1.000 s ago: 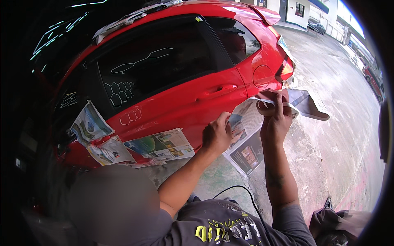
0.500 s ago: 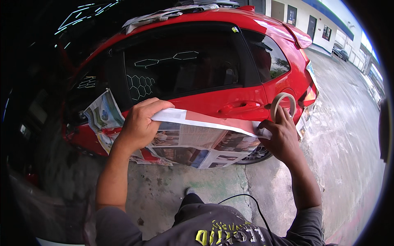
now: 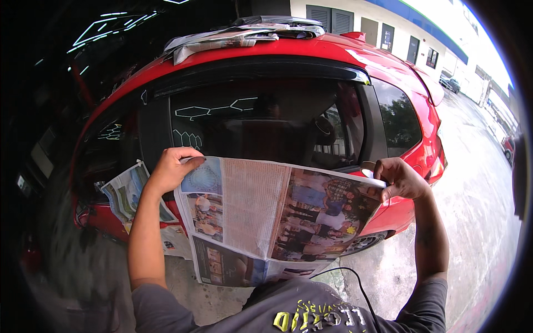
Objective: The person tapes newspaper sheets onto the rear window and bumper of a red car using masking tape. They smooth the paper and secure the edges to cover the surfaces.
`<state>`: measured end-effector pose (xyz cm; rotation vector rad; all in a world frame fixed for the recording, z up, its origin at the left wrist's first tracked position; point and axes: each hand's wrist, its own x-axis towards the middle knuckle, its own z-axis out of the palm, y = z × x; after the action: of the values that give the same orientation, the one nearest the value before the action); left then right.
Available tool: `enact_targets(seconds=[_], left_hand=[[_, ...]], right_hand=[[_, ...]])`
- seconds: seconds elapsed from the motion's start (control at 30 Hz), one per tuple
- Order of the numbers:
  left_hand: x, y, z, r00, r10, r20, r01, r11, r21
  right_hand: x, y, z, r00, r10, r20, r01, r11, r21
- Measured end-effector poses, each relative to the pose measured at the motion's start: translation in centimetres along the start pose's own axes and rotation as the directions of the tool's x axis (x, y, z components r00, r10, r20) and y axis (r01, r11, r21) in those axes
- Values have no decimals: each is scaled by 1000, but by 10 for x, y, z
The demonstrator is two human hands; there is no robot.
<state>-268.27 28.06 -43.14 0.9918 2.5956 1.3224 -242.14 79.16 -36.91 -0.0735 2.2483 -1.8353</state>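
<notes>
A wide newspaper sheet [image 3: 255, 208] hangs in front of me by its upper edge, with printed photos and text facing me. My left hand [image 3: 173, 169] pinches its upper left corner between thumb and fingers. At the upper right corner, my right hand [image 3: 403, 178] grips the sheet with its fingers closed. A masking tape roll [image 3: 366, 165] shows only in part beside the right fingers; the hand hides the rest. Behind the sheet stands a red car [image 3: 311, 50], side-on, its door partly covered from view by the paper.
More newspaper [image 3: 130, 191] is fixed on the car's side at the left. A stack of papers [image 3: 239, 36] lies on the roof. The rear wheel [image 3: 363, 242] shows below the sheet's right end. A black cable [image 3: 347, 270] curves near my shirt. A white building [image 3: 388, 22] stands beyond.
The newspaper has swung from a steep, folded-looking angle to hang broadly facing me. Both hands have moved slightly apart, and the tape roll has turned so less of it shows.
</notes>
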Motion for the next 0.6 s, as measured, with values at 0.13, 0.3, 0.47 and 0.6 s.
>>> enact_targets(seconds=[0.13, 0.3, 0.47, 0.6], left_hand=[[-24, -4, 4, 1000, -17, 3, 17, 999, 38], [39, 11, 7, 999, -37, 2, 37, 997, 70], [30, -21, -15, 962, 223, -155, -149, 912, 382], [25, 3, -17, 974, 130, -186, -38, 902, 431]], right_hand=[[-22, -10, 7, 974, 225, -17, -186, 762, -620], [20, -11, -74, 896, -248, -368, -65, 748, -661], [30, -12, -44, 818, -371, -440, -212, 516, -830], [31, -8, -56, 810, -465, -358, -132, 450, -883]])
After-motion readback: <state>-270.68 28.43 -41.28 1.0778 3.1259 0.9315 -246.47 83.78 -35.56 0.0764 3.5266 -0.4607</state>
